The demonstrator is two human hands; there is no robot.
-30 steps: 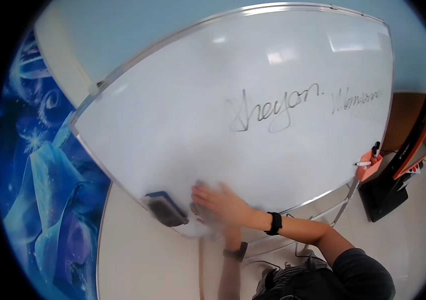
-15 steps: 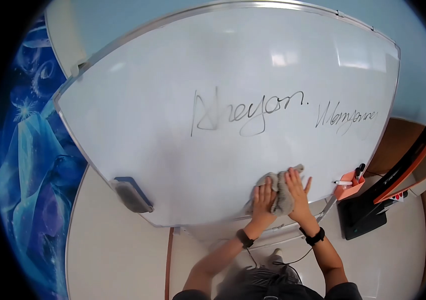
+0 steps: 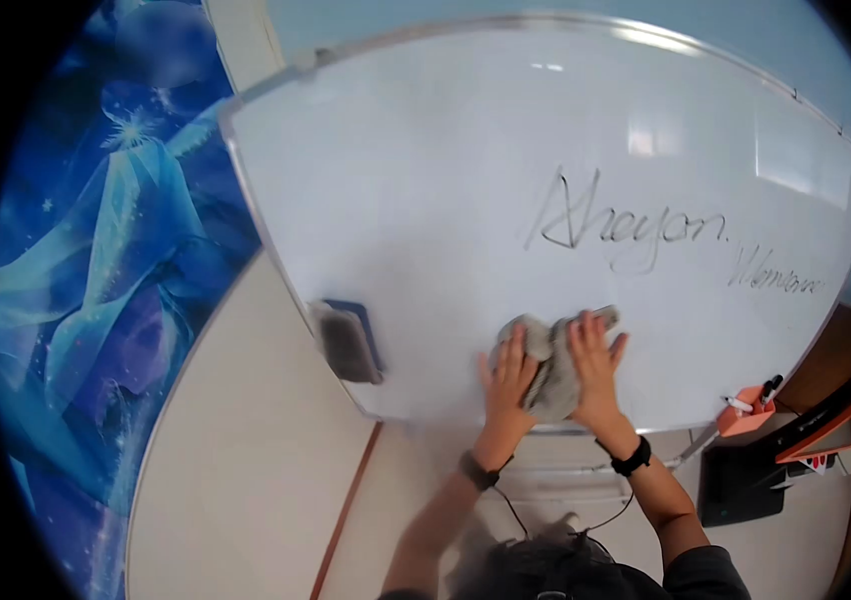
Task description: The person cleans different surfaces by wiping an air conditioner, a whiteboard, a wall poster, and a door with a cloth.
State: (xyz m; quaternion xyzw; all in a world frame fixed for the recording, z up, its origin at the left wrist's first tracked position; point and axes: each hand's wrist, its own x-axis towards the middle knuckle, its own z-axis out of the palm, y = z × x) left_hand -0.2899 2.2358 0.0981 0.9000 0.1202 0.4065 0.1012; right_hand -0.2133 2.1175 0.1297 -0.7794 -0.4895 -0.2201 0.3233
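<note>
Two-handed, pressing cloth (image 3: 554,385) to board (image 3: 426,200) at lower centre of frame with left hand (image 3: 507,390) and right hand (image 3: 598,382) flat, apart; seemingly partway through wiping, with plain white at left, writing (image 3: 632,226) remaining at upper right

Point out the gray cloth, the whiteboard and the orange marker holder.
Gray cloth (image 3: 557,380), head view: its bunched middle.
Whiteboard (image 3: 466,265), head view: bare writing surface.
Orange marker holder (image 3: 743,420), head view: its front wall.
</note>
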